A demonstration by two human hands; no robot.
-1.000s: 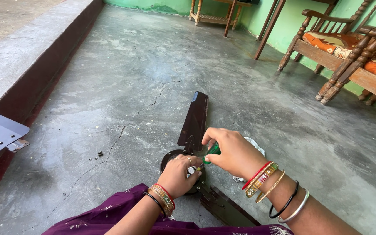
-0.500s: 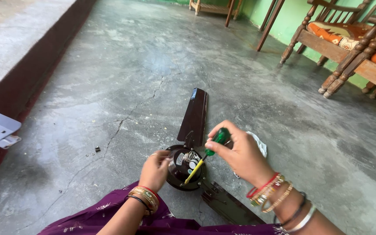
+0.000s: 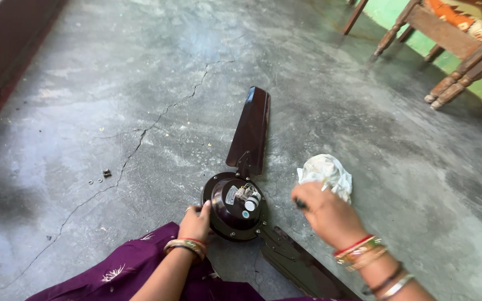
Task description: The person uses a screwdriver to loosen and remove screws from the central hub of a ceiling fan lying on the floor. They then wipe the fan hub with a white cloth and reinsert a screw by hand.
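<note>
Fingers of my left hand (image 3: 196, 222) curl against the rim of the ceiling fan motor housing (image 3: 234, 207), steadying it where it lies on the concrete floor (image 3: 112, 100) just in front of my knees. My right hand (image 3: 327, 214) is blurred, hovering beside the housing; a small dark tip (image 3: 301, 204) pokes out of the loosely closed fingers, but I cannot tell what it is or how firmly it is gripped. Just beyond that hand sits a crumpled white cloth (image 3: 326, 173), soft and light.

The housing is a round, glossy dark brown metal dome with a small wired capacitor block (image 3: 247, 196) on top. I judge it heavy and stiff, slick on its painted face, so the rim is the safest place to take hold; the wires look fragile. 2 blades show: 1 long dark fan blade (image 3: 251, 129) reaching away from me, flat and thin, and another blade (image 3: 302, 265) running toward my right arm. Both would flex if lifted by the tips.

A few small screws and washers (image 3: 102, 175) lie apart to the left near a floor crack. Wooden chair legs (image 3: 447, 92) stand far off.
</note>
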